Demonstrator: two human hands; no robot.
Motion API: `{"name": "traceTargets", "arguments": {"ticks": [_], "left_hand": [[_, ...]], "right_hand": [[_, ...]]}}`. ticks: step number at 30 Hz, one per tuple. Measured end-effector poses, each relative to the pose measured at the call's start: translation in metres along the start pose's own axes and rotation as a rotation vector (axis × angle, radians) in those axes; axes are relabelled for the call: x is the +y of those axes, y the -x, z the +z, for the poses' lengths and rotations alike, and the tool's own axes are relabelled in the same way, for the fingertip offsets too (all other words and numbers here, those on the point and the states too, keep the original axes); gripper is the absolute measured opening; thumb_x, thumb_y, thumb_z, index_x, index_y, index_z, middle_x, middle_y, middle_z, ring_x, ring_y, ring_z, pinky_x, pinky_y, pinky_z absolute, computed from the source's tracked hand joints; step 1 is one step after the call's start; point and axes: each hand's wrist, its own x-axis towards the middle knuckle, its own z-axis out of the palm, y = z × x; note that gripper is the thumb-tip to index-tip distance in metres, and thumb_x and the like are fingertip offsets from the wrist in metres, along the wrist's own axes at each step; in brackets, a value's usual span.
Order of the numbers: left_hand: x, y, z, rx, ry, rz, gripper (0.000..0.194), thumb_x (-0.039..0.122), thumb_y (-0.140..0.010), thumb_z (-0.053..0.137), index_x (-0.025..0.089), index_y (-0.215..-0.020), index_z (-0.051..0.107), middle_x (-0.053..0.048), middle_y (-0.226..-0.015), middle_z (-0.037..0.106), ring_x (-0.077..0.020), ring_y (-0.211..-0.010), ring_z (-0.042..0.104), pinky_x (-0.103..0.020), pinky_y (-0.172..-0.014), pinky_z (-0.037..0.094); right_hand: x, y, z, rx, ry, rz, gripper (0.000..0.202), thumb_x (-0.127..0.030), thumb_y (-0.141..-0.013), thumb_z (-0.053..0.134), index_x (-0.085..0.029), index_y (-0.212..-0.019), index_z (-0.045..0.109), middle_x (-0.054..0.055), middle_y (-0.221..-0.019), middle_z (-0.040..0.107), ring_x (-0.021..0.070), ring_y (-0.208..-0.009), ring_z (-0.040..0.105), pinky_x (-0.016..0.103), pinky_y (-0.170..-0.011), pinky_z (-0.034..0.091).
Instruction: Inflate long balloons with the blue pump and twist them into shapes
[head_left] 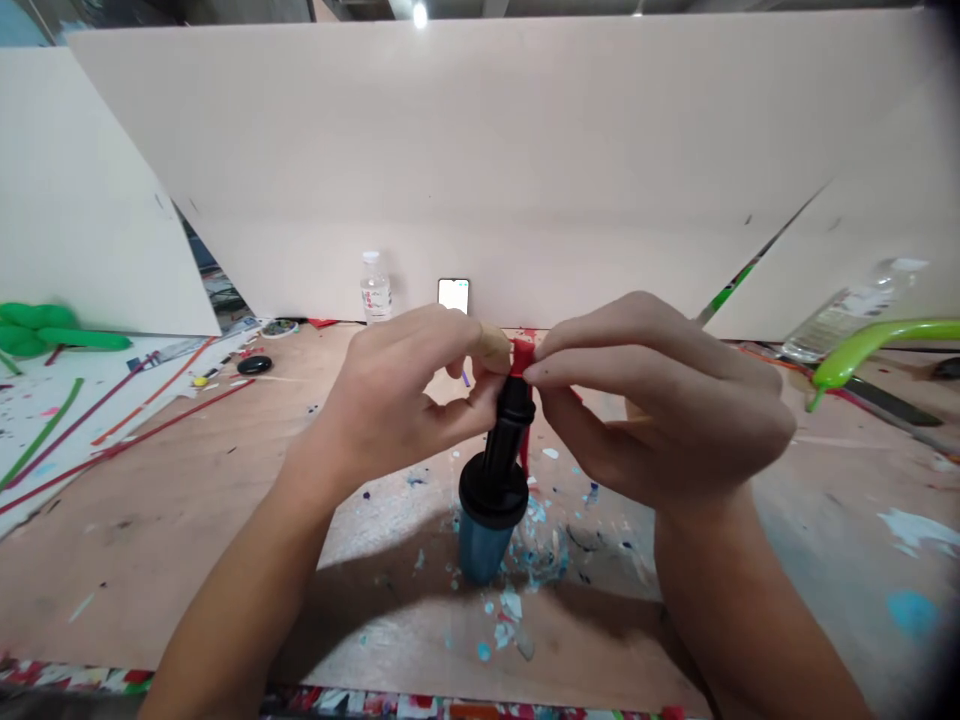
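Note:
A balloon hand pump (491,500) with a black top and a blue barrel stands a little tilted on the table in front of me. At its nozzle sits the neck of a red balloon (523,355), and the rest of it hangs down behind the pump. My left hand (420,390) is closed, thumb and fingers pinching the balloon neck from the left. From the other side, my right hand (660,410) pinches the same neck between thumb and fingertips. The fingers partly cover the balloon's mouth, so how far it covers the nozzle is hard to see.
White boards (487,170) stand along the back. Before them are a water bottle (376,290) and a phone (454,294). Left lie a green balloon shape (45,330), several uninflated balloons and a black disc (254,365). Right are another bottle (851,310) and a lime-green balloon (877,350).

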Motion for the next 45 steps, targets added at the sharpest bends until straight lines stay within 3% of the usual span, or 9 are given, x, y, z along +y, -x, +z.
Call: {"name": "traceTargets", "arguments": {"ticks": [9,22,30,38,45], "left_hand": [[0.002,0.000,-0.002,-0.029,0.019,-0.019,0.006,0.013,-0.078,0.057,0.019,-0.077,0.059,0.002,-0.067,0.063,-0.0084,-0.060,0.057,-0.021,-0.057,0.047],[0.002,0.002,0.001,-0.008,0.043,-0.021,0.011,0.009,-0.076,0.056,0.020,-0.079,0.060,0.003,-0.068,0.063,-0.0081,-0.059,0.057,-0.020,-0.057,0.047],[0.002,0.001,0.000,-0.005,0.033,-0.029,0.010,0.011,-0.077,0.056,0.020,-0.076,0.060,0.003,-0.065,0.062,-0.0085,-0.058,0.056,-0.021,-0.057,0.047],[0.004,0.001,-0.002,-0.038,0.041,-0.047,0.009,0.013,-0.077,0.057,0.021,-0.077,0.061,0.003,-0.066,0.064,-0.0093,-0.059,0.058,-0.022,-0.058,0.049],[0.005,0.000,-0.004,-0.050,0.042,-0.057,0.008,0.014,-0.077,0.058,0.021,-0.077,0.061,0.003,-0.065,0.063,-0.0092,-0.058,0.057,-0.022,-0.056,0.048]], "right_hand": [[-0.002,-0.002,-0.003,-0.047,-0.138,0.018,0.022,0.001,-0.074,0.059,-0.020,-0.079,0.055,0.003,-0.079,0.064,0.0141,-0.076,0.061,0.030,-0.068,0.053],[-0.004,0.005,-0.002,-0.031,-0.095,0.090,0.026,0.000,-0.075,0.059,-0.024,-0.071,0.049,-0.001,-0.081,0.067,0.0112,-0.067,0.063,0.024,-0.054,0.050],[-0.003,0.005,-0.005,-0.055,-0.026,0.019,0.021,-0.003,-0.079,0.059,-0.022,-0.074,0.052,0.000,-0.088,0.066,0.0106,-0.074,0.064,0.023,-0.062,0.053],[-0.005,0.000,-0.010,-0.087,0.015,-0.036,0.025,-0.004,-0.076,0.062,-0.022,-0.068,0.047,0.000,-0.084,0.067,0.0092,-0.066,0.062,0.024,-0.057,0.051],[-0.008,0.002,-0.009,-0.149,0.034,0.048,0.027,-0.006,-0.081,0.055,-0.022,-0.063,0.042,-0.001,-0.083,0.067,0.0085,-0.062,0.059,0.025,-0.055,0.045]]}}
